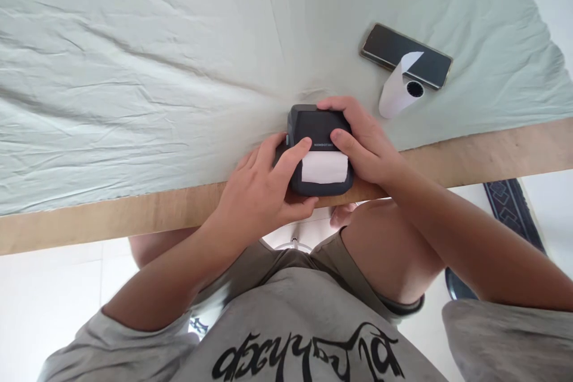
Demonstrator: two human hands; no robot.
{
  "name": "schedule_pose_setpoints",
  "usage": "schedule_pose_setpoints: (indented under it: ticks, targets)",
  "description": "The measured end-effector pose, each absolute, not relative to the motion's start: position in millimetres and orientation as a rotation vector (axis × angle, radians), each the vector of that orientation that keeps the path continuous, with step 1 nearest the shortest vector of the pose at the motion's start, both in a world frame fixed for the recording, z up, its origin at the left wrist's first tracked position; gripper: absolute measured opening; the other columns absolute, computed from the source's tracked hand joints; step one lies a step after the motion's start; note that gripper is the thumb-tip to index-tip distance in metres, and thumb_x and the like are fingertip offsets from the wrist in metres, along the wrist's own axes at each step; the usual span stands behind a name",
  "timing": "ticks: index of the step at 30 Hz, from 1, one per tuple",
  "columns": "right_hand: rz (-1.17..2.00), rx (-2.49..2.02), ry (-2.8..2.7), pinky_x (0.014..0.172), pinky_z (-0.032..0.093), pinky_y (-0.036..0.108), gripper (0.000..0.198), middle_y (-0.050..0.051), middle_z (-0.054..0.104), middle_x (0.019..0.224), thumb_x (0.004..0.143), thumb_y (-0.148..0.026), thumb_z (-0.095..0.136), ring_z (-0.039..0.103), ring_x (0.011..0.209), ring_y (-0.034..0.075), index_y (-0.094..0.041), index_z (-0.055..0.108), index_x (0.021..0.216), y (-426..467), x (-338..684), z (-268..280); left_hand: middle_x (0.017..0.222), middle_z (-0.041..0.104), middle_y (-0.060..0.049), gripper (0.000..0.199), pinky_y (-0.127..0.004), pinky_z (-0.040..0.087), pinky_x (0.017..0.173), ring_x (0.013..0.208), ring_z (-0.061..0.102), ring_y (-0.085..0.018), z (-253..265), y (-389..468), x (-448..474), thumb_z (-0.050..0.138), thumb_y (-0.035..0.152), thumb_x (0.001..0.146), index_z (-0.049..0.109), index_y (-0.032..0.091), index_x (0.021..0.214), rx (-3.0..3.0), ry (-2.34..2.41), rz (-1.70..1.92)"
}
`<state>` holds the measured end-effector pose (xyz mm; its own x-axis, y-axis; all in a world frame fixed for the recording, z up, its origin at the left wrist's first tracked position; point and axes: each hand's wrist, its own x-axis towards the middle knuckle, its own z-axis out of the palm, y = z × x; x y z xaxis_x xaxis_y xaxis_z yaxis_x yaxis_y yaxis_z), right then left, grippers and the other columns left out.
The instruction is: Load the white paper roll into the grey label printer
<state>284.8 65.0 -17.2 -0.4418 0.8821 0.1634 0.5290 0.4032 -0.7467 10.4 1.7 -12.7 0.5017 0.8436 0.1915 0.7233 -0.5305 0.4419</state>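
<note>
From the left of the frame, a pale green cloth (134,71), creased and wrinkled, spreads across the upper part of your view. Below it, a bare wooden edge (89,212) of the table slants up from the lower left toward the right side.

Your left hand (259,194), left of centre, is partly closed around the near left corner of a small dark printer (320,128). One finger lies on the top, its tip just beside the paper; the thumb lies along the near edge; the remaining fingers curl at the left side, partly hidden.

The printer sits at the centre of the frame, overlapping the wooden edge in your view; whether it rests there or is lifted cannot be told. A short white paper strip (324,167) lies across its near part, below small pale lettering.

Your right hand (369,143), right of centre, is likewise partly closed on the printer: fingers over the far edge and right side, thumb pressed to the top.

At the upper right, a white paper roll (394,98) lies tilted on the cloth, its dark-cored end visible. Its loose end overlaps, in your view, a dark phone (389,45) lying face up behind it. At the right edge, below the table, a dark patterned mat (514,215) lies on the pale floor (54,292).
</note>
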Motion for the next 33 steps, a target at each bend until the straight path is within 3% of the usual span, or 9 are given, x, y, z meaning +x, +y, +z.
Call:
schedule_pose_setpoints:
  ticks: [5, 10, 17, 26, 30, 33]
  targets:
    - [0.727, -1.23, -2.1, 0.145, 0.056, 0.059, 0.08, 0.013, 0.068, 0.167, 0.117, -0.085, 0.032, 0.065, 0.158, 0.029, -0.03, 0.067, 0.162, 60, 283, -17, 0.181, 0.061, -0.021, 0.086, -0.059, 0.063, 0.13, 0.159, 0.072, -0.042, -15, 0, 10, 0.083, 0.043, 0.107, 0.044, 0.029, 0.182, 2.457, 1.319, 0.527]
    - [0.682, -1.221, -2.082, 0.149, 0.052, 0.06, 0.089, 0.013, 0.066, 0.168, 0.116, -0.089, 0.021, 0.061, 0.166, 0.029, -0.028, 0.068, 0.16, 56, 287, -13, 0.181, 0.06, -0.024, 0.092, -0.06, 0.063, 0.129, 0.159, 0.071, -0.044, -12, 1, 11, 0.084, 0.046, 0.107, 0.039, 0.028, 0.186, 2.502, 1.319, 0.444]
    - [0.67, -1.314, -2.106, 0.141, 0.06, 0.059, 0.078, 0.014, 0.066, 0.168, 0.118, -0.085, 0.035, 0.063, 0.162, 0.03, -0.029, 0.067, 0.161, 56, 297, -11, 0.183, 0.058, -0.024, 0.088, -0.062, 0.061, 0.132, 0.163, 0.068, -0.045, -10, 0, 11, 0.083, 0.041, 0.108, 0.039, 0.03, 0.184, 2.472, 1.304, 0.457]
    - [0.66, -1.258, -2.173, 0.132, 0.066, 0.05, 0.062, 0.015, 0.062, 0.172, 0.123, -0.066, 0.045, 0.063, 0.165, 0.027, -0.026, 0.057, 0.168, 44, 298, -3, 0.184, 0.059, -0.027, 0.113, -0.055, 0.058, 0.135, 0.165, 0.069, -0.047, -15, -3, 10, 0.089, 0.05, 0.106, 0.021, 0.017, 0.19, 2.441, 1.306, 0.566]
    - [0.592, -1.172, -2.206, 0.132, 0.068, 0.048, 0.056, 0.012, 0.062, 0.172, 0.125, -0.053, 0.048, 0.067, 0.162, 0.023, -0.029, 0.048, 0.176, 39, 306, -9, 0.177, 0.065, -0.032, 0.103, -0.053, 0.062, 0.13, 0.158, 0.075, -0.045, -17, -2, 8, 0.064, 0.078, 0.118, 0.03, 0.007, 0.185, 2.566, 1.293, 0.586]
    - [0.565, -1.138, -2.225, 0.129, 0.07, 0.045, 0.059, 0.008, 0.064, 0.171, 0.125, -0.052, 0.048, 0.071, 0.154, 0.019, -0.035, 0.042, 0.181, 38, 309, -12, 0.167, 0.073, -0.035, 0.095, -0.05, 0.064, 0.126, 0.153, 0.079, -0.043, -17, -1, 10, 0.045, 0.079, 0.124, 0.042, 0.0, 0.177, 2.665, 1.314, 0.636]
